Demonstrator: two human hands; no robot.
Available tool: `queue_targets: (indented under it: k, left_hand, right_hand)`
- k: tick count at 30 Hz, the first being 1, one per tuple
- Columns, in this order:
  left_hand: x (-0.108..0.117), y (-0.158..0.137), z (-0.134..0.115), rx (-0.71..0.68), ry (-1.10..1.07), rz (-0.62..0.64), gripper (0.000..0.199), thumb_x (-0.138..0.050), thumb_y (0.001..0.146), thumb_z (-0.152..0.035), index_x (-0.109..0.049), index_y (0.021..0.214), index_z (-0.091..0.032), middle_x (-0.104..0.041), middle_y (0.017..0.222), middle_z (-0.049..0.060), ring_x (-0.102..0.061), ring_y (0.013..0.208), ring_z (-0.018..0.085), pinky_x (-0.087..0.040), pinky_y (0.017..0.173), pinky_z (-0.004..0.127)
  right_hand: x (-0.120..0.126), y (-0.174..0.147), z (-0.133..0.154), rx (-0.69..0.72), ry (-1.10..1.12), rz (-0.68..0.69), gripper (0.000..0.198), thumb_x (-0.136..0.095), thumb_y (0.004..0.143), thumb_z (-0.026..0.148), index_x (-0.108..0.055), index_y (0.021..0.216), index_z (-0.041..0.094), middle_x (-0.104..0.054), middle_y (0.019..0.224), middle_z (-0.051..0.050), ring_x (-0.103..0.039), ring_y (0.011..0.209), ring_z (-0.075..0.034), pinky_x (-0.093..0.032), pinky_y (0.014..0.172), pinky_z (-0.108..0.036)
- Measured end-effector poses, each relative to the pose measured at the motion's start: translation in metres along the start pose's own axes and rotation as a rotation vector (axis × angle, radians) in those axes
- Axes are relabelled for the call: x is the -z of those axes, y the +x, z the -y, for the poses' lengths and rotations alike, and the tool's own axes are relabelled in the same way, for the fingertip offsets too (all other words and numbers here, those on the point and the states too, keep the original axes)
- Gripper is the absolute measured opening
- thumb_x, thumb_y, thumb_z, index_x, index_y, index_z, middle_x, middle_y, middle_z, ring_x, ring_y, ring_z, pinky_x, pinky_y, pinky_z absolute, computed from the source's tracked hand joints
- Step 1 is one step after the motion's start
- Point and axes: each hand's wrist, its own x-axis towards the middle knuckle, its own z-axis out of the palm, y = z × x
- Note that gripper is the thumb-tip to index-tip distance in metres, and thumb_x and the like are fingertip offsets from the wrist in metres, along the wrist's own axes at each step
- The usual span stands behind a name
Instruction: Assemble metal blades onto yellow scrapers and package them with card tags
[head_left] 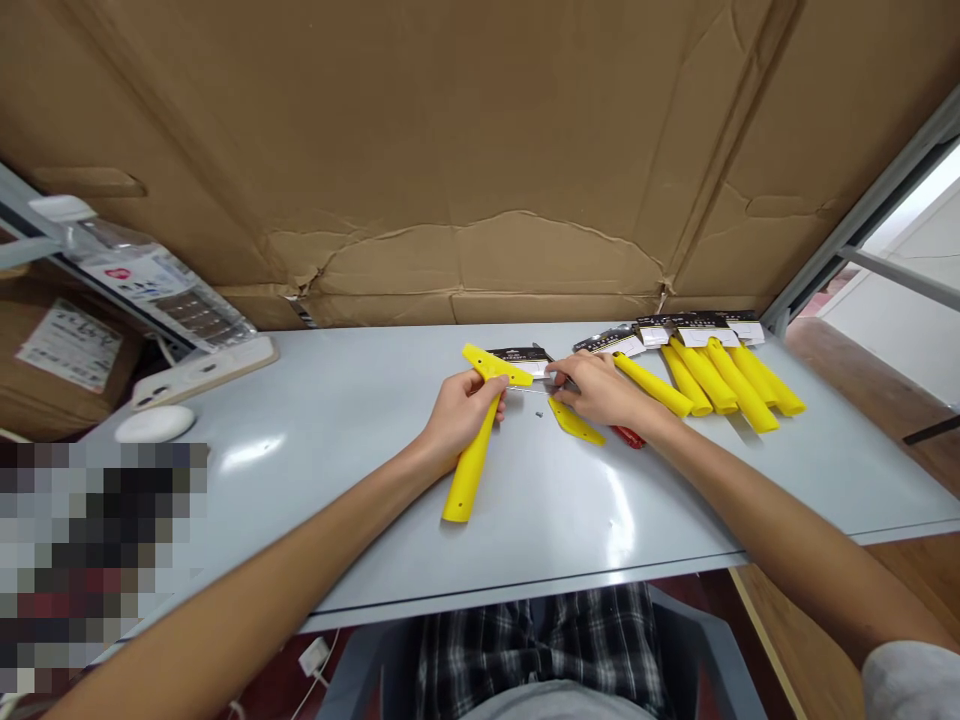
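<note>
In the head view my left hand (pixel 466 412) is closed around a yellow T-shaped scraper (pixel 469 470), its wide head pointing away from me and its tubular handle towards me. My right hand (pixel 596 385) hovers just right of the scraper's head, fingers bent together; what they hold, if anything, is hidden. A thin line, perhaps metal, runs between the two hands. Below the right fingers lies a loose yellow plate (pixel 576 422) with holes. Small metal bits (pixel 539 414), possibly screws, lie beside it. A red-handled tool (pixel 628 437) shows partly beneath the right wrist.
Several yellow scrapers (pixel 720 375) with black-and-white cards lie at the right. Another card (pixel 525 355) is behind the held scraper. A power strip (pixel 206 372), a white mouse (pixel 154 424) and a plastic bottle (pixel 150 270) are at the left. Cardboard (pixel 480 150) walls the back.
</note>
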Motion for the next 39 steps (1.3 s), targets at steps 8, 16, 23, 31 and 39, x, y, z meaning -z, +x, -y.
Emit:
queue_targets:
  k: [8, 16, 23, 31, 39]
  left_hand:
    - [0.0, 0.001, 0.001, -0.01, 0.001, 0.0, 0.028, -0.079, 0.076, -0.039, -0.064, 0.075, -0.016, -0.063, 0.064, 0.002, -0.058, 0.058, 0.014, -0.048, 0.056, 0.026]
    - [0.003, 0.002, 0.004, 0.0, -0.008, 0.026, 0.032, -0.079, 0.077, -0.044, -0.065, 0.079, -0.016, -0.064, 0.068, 0.001, -0.059, 0.058, 0.014, -0.048, 0.056, 0.026]
    - [0.003, 0.002, 0.003, 0.004, -0.03, 0.027, 0.03, -0.079, 0.077, -0.042, -0.064, 0.078, -0.016, -0.063, 0.066, 0.002, -0.058, 0.057, 0.014, -0.047, 0.055, 0.026]
    - [0.007, 0.005, 0.005, 0.03, -0.059, 0.035, 0.029, -0.076, 0.08, -0.043, -0.063, 0.078, -0.016, -0.065, 0.07, 0.001, -0.059, 0.056, 0.012, -0.048, 0.053, 0.026]
    - [0.009, 0.004, 0.003, 0.05, -0.087, 0.04, 0.031, -0.079, 0.077, -0.042, -0.063, 0.077, -0.016, -0.064, 0.07, 0.001, -0.059, 0.057, 0.012, -0.047, 0.053, 0.025]
  right_hand:
    - [-0.006, 0.0, -0.002, 0.009, -0.016, -0.03, 0.034, -0.051, 0.093, 0.025, -0.071, 0.119, 0.021, -0.069, 0.114, -0.009, -0.051, 0.121, -0.024, -0.026, 0.113, -0.049]
    - [-0.011, 0.001, 0.0, -0.03, -0.009, -0.076, 0.028, -0.053, 0.092, 0.028, -0.072, 0.112, 0.021, -0.067, 0.109, -0.008, -0.05, 0.115, -0.021, -0.026, 0.11, -0.044]
    - [-0.004, 0.0, 0.001, -0.022, 0.129, -0.173, 0.022, -0.055, 0.088, 0.026, -0.074, 0.097, 0.018, -0.069, 0.105, -0.005, -0.057, 0.103, -0.015, -0.036, 0.102, -0.033]
    - [0.02, -0.004, -0.016, -0.104, 0.487, -0.334, 0.029, -0.059, 0.089, 0.04, -0.069, 0.095, 0.013, -0.071, 0.098, -0.006, -0.062, 0.087, -0.01, -0.046, 0.078, -0.023]
    - [0.016, -0.009, -0.027, -0.195, 0.832, -0.274, 0.039, -0.061, 0.09, 0.052, -0.05, 0.101, 0.016, -0.066, 0.098, -0.007, -0.069, 0.095, -0.014, -0.061, 0.083, -0.031]
